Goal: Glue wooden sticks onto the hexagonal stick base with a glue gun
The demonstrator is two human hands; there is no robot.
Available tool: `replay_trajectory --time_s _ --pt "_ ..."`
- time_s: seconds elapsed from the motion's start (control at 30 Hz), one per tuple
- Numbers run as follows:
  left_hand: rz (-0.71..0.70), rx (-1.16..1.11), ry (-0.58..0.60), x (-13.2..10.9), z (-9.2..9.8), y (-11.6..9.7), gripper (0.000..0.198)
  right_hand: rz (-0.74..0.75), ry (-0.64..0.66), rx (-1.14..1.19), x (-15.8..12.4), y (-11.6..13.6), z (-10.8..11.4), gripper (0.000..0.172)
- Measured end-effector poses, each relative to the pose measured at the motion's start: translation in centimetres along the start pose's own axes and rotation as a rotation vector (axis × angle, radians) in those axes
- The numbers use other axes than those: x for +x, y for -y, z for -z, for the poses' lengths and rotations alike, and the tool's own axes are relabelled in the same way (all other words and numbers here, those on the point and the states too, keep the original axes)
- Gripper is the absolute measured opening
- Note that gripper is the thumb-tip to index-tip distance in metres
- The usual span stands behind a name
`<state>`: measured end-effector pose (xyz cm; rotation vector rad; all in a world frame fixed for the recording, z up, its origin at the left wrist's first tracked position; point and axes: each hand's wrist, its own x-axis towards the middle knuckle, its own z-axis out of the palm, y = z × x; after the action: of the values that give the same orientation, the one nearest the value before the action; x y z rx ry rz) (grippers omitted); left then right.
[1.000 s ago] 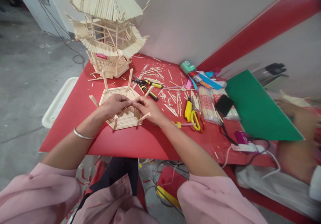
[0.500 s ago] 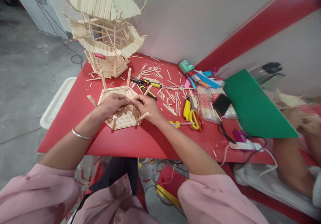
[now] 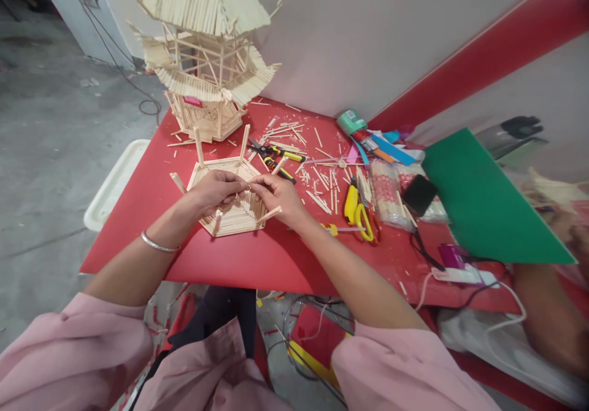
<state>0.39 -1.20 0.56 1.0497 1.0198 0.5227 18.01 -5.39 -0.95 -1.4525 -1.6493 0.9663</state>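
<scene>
My left hand (image 3: 214, 191) and my right hand (image 3: 280, 197) meet fingertip to fingertip over a many-sided base (image 3: 237, 222) made of thin wooden sticks. Both are closed in a pinch. What lies between the fingertips is too small to make out. Short stick posts (image 3: 245, 143) stand up around the rim of the base, some leaning outward. Behind it rises a tiered wooden-stick pavilion (image 3: 197, 6) with sloping roofs. Yellow-and-black pliers (image 3: 276, 159) lie just beyond my right hand.
Loose sticks (image 3: 317, 202) are strewn over the red table (image 3: 276, 264). To the right are yellow-handled scissors (image 3: 363, 222), bagged sticks (image 3: 387, 193), a black device (image 3: 419, 194) and a green board (image 3: 492, 202). A co-worker's arm (image 3: 547, 313) shows beyond the board.
The whole view has shifted, so the table and things on it appear slightly farther right. My hands stay pinched together over the base, with only slight finger movement.
</scene>
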Motion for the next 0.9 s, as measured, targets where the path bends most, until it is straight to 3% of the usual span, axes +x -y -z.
replay_trajectory --time_s 0.23,0.47,0.7,0.9 --pt "0.015 -0.023 -0.002 -0.2 0.1 -0.3 0.021 0.018 -0.034 0.002 0.2 -0.8 -0.2 0.017" --pt "0.039 -0.094 -0.049 -0.4 -0.1 -0.5 0.024 0.187 -0.123 -0.144 0.2 -0.9 -0.5 0.022" --pt "0.01 0.007 -0.076 -0.5 -0.2 -0.6 0.027 0.236 -0.097 -0.278 0.6 -0.6 -0.4 0.017" --pt "-0.059 0.224 -0.138 -0.3 0.1 -0.4 0.026 0.257 0.015 -0.382 2.0 -0.9 -0.4 0.011"
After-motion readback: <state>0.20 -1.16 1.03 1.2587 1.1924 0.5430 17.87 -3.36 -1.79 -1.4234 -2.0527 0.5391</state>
